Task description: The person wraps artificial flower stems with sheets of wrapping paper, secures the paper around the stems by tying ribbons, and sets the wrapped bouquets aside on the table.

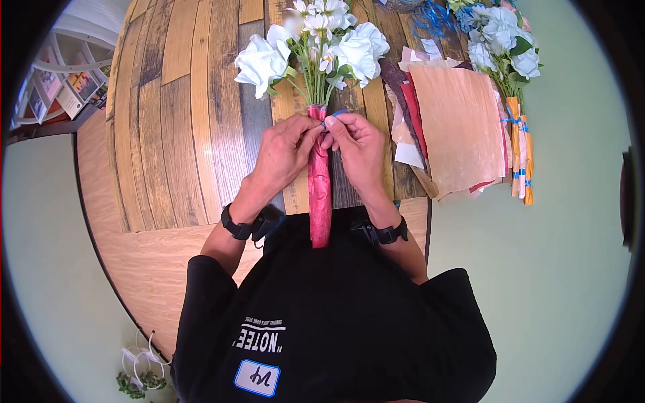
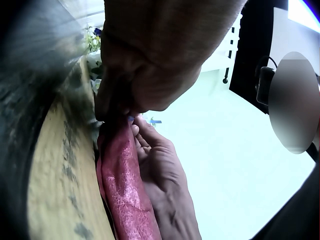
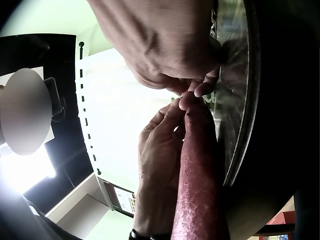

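Note:
A bouquet of white flowers (image 1: 316,47) has its stems in a long red wrapper (image 1: 320,195), which runs toward the person's body. The left hand (image 1: 285,149) pinches at the wrapper's upper part from one side. Opposite it, the right hand (image 1: 359,149) pinches a thin blue ribbon (image 1: 341,113) between thumb and finger, and the fingertips of both hands nearly meet. In the left wrist view the red wrapper (image 2: 127,185) lies below the left hand (image 2: 155,55), with the right hand (image 2: 167,175) beside it. The right wrist view shows the wrapper (image 3: 197,175) under the fingertips.
Sheets of wrapping paper (image 1: 460,127) are stacked on the wooden table (image 1: 181,134) to the right. Beyond them lies another bouquet (image 1: 500,43) with orange-wrapped stems tied in blue. Loose blue ribbon (image 1: 437,20) lies at the table's back. A shelf (image 1: 64,74) stands at far left.

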Tool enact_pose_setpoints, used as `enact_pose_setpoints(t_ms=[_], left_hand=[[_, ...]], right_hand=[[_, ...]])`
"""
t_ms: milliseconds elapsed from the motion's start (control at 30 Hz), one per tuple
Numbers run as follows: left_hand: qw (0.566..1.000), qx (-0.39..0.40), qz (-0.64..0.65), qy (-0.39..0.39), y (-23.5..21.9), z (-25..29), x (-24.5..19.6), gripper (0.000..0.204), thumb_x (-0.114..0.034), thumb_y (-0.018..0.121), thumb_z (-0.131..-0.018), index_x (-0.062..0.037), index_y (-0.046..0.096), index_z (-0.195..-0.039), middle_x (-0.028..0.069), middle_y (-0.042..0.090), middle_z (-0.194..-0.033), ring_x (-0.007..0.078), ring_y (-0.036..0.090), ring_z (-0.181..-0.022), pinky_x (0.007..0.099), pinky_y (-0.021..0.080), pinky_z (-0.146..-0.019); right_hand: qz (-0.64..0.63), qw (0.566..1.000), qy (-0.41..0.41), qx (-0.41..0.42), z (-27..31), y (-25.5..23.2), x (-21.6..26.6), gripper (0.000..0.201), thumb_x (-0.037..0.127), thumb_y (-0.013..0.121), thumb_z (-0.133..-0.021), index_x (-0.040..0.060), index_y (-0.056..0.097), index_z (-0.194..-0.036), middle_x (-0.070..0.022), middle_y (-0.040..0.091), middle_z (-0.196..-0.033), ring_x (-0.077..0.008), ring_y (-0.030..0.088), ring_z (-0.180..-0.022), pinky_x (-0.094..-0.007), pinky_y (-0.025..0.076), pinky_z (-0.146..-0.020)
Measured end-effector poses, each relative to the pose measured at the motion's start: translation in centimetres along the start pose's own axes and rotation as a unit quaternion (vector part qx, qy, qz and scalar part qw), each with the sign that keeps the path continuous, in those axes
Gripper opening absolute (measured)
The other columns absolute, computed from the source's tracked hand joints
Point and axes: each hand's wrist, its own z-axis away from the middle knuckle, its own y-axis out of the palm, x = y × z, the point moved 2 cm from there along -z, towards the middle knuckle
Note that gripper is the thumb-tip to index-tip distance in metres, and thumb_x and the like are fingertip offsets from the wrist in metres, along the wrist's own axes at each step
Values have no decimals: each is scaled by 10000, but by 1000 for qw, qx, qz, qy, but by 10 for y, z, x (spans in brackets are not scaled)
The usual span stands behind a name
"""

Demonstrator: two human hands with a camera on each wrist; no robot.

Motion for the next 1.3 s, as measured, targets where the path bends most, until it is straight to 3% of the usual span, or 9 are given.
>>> enact_pose_setpoints(t_ms=[167,300,467,633,867,1067,1133,1200,1300], left_hand=[[1000,3,-3,-20,-1,-1,-1,79,-63,697,-920,13,680,-933,129,678,-805,234,672,-696,320,522,-636],[992,26,66,-106,-6,-5,2,107,-78,684,-935,27,676,-952,104,699,-818,162,657,-710,302,523,-666],[981,68,99,-155,-11,-12,4,142,-95,680,-938,46,675,-953,136,721,-830,189,700,-752,335,549,-680],[966,86,143,-198,-12,-12,13,152,-117,675,-942,35,678,-928,81,712,-804,110,620,-707,293,510,-669],[962,108,147,-206,-13,-16,14,155,-118,669,-945,35,677,-923,68,701,-788,98,609,-721,298,504,-669],[970,124,122,-170,-16,-18,10,153,-120,663,-947,33,677,-952,112,708,-801,174,647,-706,335,510,-677],[975,122,92,-160,-17,-17,8,150,-123,664,-947,26,672,-962,145,708,-820,259,670,-711,356,511,-677],[978,118,81,-154,-17,-17,6,150,-125,665,-947,24,669,-960,157,705,-826,288,674,-724,362,510,-676],[981,112,64,-146,-17,-18,2,148,-127,667,-945,21,665,-957,175,704,-841,332,684,-754,375,513,-679]], right_hand=[[-2,1000,16,1,1,0,0,181,118,698,-966,-27,663,-1068,-19,688,-836,-55,635,-695,-190,450,-579],[-14,1000,-24,14,7,3,-6,264,47,721,-929,-12,629,-1169,-14,670,-938,-38,615,-754,-185,455,-597],[58,996,-64,-3,8,10,-4,265,-21,718,-891,2,616,-1134,-12,647,-958,-24,582,-753,-179,451,-600],[110,992,-64,-21,10,9,-12,195,-41,714,-876,12,622,-1039,-15,646,-935,-20,560,-695,-181,427,-565],[163,968,-182,-56,9,14,-3,184,-52,715,-855,2,664,-1023,-55,662,-945,-73,597,-686,-231,466,-579],[245,943,-218,-64,12,17,5,235,-31,713,-847,4,712,-1079,-103,678,-982,-186,669,-747,-290,529,-664],[252,941,-217,-68,12,16,3,239,-22,714,-847,7,722,-1084,-104,678,-981,-199,675,-758,-297,533,-674],[263,932,-243,-58,11,16,1,252,-62,702,-870,-3,725,-1114,-38,659,-982,-43,546,-680,-205,432,-565],[259,934,-239,-60,11,15,0,230,-63,698,-871,-3,728,-1091,-38,656,-976,-42,544,-670,-205,428,-561]])
